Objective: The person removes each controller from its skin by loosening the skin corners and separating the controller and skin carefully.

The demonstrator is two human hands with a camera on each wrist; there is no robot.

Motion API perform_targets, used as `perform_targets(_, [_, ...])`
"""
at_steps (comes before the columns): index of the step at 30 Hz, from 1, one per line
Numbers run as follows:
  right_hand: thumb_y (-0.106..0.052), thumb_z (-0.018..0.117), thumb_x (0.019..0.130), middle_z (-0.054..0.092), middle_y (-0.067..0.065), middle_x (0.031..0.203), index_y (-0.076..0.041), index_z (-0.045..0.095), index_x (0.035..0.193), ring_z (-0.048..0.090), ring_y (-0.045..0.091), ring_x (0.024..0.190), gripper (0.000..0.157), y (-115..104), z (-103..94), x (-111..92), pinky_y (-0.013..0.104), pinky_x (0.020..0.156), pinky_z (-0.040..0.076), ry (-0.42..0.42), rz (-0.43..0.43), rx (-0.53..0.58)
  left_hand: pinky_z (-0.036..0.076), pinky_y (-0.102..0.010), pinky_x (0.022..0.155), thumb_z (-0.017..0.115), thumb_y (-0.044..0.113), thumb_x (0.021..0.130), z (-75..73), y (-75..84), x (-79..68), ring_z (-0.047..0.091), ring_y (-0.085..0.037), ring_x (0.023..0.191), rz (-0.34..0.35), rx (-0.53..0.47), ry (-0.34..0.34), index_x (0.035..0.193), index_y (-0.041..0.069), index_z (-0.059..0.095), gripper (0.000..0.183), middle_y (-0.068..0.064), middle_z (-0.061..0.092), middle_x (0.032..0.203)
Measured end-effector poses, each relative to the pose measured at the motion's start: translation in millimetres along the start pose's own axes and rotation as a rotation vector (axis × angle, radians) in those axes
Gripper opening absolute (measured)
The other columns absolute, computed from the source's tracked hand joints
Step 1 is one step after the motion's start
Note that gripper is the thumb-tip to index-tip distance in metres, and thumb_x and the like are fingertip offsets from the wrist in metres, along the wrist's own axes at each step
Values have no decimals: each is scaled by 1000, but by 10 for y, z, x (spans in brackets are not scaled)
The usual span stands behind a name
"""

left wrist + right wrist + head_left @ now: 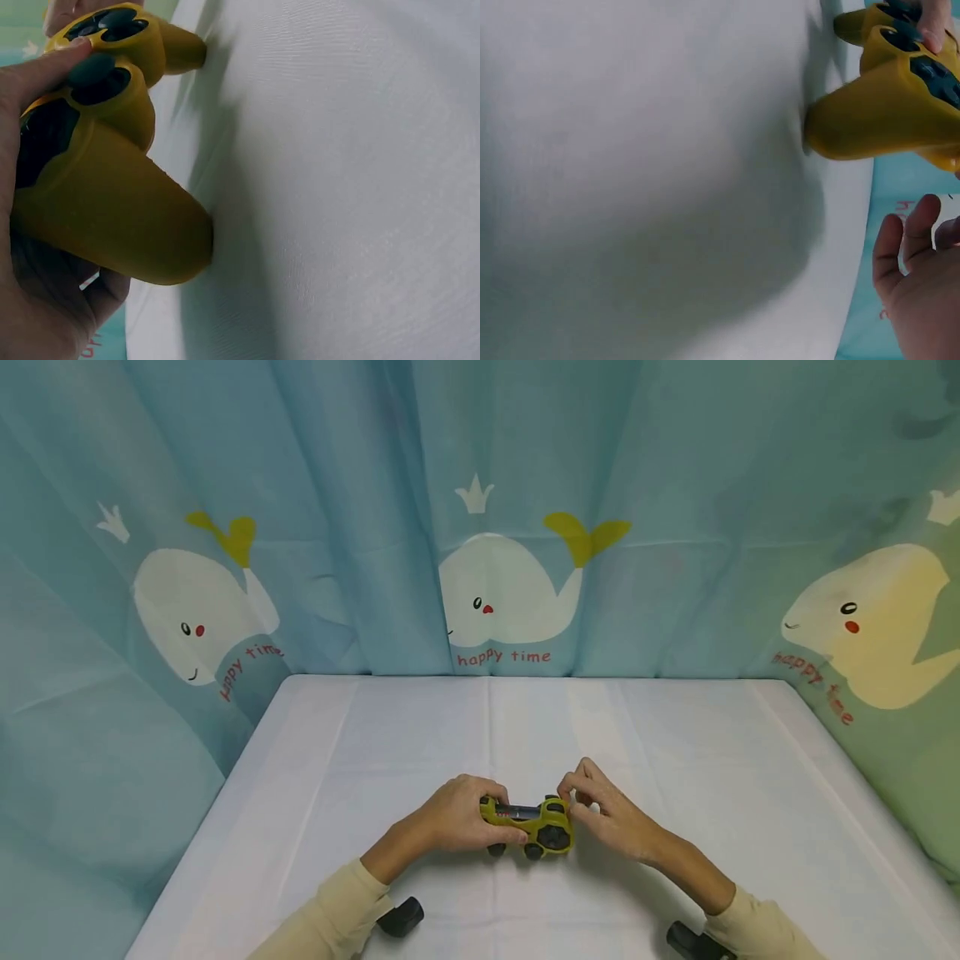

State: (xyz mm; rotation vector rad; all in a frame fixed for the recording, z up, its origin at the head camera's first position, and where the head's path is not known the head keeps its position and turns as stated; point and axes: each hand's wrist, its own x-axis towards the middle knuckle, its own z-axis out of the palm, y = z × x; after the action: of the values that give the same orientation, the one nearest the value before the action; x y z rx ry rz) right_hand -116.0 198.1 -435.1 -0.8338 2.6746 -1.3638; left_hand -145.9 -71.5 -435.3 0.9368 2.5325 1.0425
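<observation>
A yellow game controller (pixel 553 837) with black buttons and sticks is held just over the white tabletop, its grips pointing down in the left wrist view. My left hand (pixel 467 817) grips its left end, with the thumb on the button face beside a stick. At the other end, my right hand (pixel 609 814) has its fingers loosely bent, the index fingertip at the controller's upper right corner. In the right wrist view the lower fingers of that hand (pixel 922 281) hold nothing. Whether its thumb touches the controller cannot be told.
White cloth covers the table (pixel 390 727). A blue curtain (pixel 360 568) with printed whales hangs along its back and left edges, turning greenish at the right. Black wrist devices (pixel 401 917) show under both cream sleeves (pixel 333 910).
</observation>
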Motion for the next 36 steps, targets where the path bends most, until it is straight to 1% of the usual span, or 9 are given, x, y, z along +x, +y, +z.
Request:
perform_targets(5, [-5,54,97,40,-4,90,-29,57,98,43,13,77,24,-13,11,-41,29,62,40,-9,-11,-70,46,-23,52,84,51,80,-4,6,-19,55,-3,64,9,20,4,85,23,69,33,17,60,74])
perform_targets(9, [-13,60,100,45,-8,99,-29,65,113,47,10,79,21,-55,-49,-124,25,61,42,20,-44,-220,46,-23,55,82,53,81,-36,27,-31,54,-3,66,17,41,2,86,22,69,34,18,60,77])
perform_targets(14, [-21,68,99,52,-10,113,-23,68,120,56,9,93,22,-193,-102,-96,31,74,50,40,-144,-336,45,-23,56,82,52,81,-67,27,-72,54,-3,67,38,82,7,88,22,69,33,18,59,78])
perform_targets(18, [-28,68,98,53,-9,126,-23,71,124,53,13,113,27,-327,-103,-19,43,91,47,-29,-231,-433,44,-22,56,82,50,82,-48,29,-74,53,-2,67,90,95,0,88,21,69,33,18,59,79])
perform_targets(21, [-33,67,98,53,-7,129,-24,75,121,52,17,117,25,-384,-88,39,46,95,43,-103,-289,-540,44,-22,54,81,50,83,-20,44,-61,52,-2,65,106,88,-8,87,21,69,32,18,58,77])
perform_targets(24, [-35,67,97,54,-5,129,-25,78,112,52,19,117,21,-414,-81,74,45,95,42,-134,-337,-632,43,-21,54,82,50,83,8,62,-57,52,-1,64,108,94,-6,86,22,68,31,19,56,76])
perform_targets(28, [-31,74,90,54,-2,122,-24,78,100,52,18,111,13,-447,-97,75,43,94,43,-96,-425,-705,43,-20,53,82,50,82,29,72,-54,52,-1,63,121,110,4,85,22,68,31,19,56,75])
perform_targets(32, [-23,84,84,52,1,112,-20,75,97,54,18,99,16,-482,-99,67,44,95,45,-47,-530,-719,43,-21,53,83,50,81,21,68,-66,52,-1,64,109,104,17,83,24,67,31,19,56,75])
perform_targets(36, [-18,86,82,48,2,104,-20,73,96,50,16,86,19,-505,-88,57,45,93,47,-16,-560,-683,43,-22,54,84,50,80,10,62,-74,52,-1,64,100,99,23,83,25,67,31,19,56,76])
